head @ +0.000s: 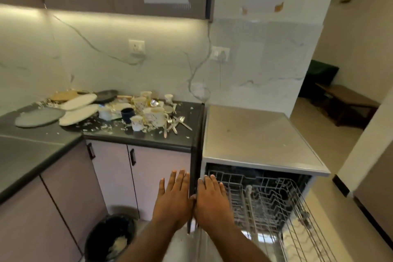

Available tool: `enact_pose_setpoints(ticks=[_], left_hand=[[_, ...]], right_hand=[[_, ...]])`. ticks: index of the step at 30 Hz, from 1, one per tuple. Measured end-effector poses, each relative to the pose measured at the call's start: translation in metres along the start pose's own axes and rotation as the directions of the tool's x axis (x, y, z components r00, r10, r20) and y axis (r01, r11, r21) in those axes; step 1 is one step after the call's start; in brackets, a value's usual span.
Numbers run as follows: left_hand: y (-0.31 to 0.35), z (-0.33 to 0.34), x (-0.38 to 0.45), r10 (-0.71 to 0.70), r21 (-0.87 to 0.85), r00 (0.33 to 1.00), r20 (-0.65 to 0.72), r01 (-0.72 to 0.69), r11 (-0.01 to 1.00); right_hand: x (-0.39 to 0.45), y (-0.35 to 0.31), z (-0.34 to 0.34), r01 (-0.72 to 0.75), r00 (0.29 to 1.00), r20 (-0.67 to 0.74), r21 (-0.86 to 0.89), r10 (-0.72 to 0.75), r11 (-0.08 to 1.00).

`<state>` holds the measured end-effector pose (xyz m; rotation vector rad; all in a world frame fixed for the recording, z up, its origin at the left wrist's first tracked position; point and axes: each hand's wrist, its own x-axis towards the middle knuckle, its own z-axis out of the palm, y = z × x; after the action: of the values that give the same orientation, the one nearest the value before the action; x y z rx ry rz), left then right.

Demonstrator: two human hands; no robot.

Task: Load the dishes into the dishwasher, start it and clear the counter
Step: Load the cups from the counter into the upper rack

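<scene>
hands: left hand (173, 200) and right hand (211, 199) both flat, fingers straight, holding nothing, hovering side by side in front of the dishwasher (259, 140)

step tip: I'd grab the plates (79, 108) first, slot them upright in the rack (270, 200), cups last

dishes: all piled on the counter (138, 136), cups (154, 114) and forks (176, 123) amid scraps

rack: pulled out, nothing in it

bin (110, 238): black liner, some pale waste inside
</scene>
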<state>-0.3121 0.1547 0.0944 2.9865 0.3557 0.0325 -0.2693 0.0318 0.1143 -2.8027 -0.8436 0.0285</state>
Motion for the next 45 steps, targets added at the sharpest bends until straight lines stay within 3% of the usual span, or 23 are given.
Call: enact_pose_setpoints(ticks=[9, 20, 35, 45], left_hand=[[-0.127, -0.089, 0.016, -0.052, 0.014, 0.978, -0.202, 0.056, 0.998], [-0.215, -0.12, 0.054, -0.112, 0.019, 0.969, -0.222, 0.119, 0.993], [-0.283, -0.089, 0.196, -0.198, -0.052, 0.976, -0.094, 0.194, 0.98], [-0.328, -0.068, 0.282, -0.155, -0.16, 0.988, -0.024, 0.149, 0.976]], right_hand=[[0.064, -0.132, -0.038, 0.073, 0.982, -0.174, -0.014, -0.074, 0.997], [0.145, -0.205, -0.039, 0.157, 0.966, -0.208, 0.009, -0.151, 0.988], [0.311, -0.204, 0.016, 0.154, 0.983, -0.116, 0.073, -0.145, 0.985], [0.417, -0.169, 0.028, -0.092, 0.991, -0.08, 0.144, 0.104, 0.985]])
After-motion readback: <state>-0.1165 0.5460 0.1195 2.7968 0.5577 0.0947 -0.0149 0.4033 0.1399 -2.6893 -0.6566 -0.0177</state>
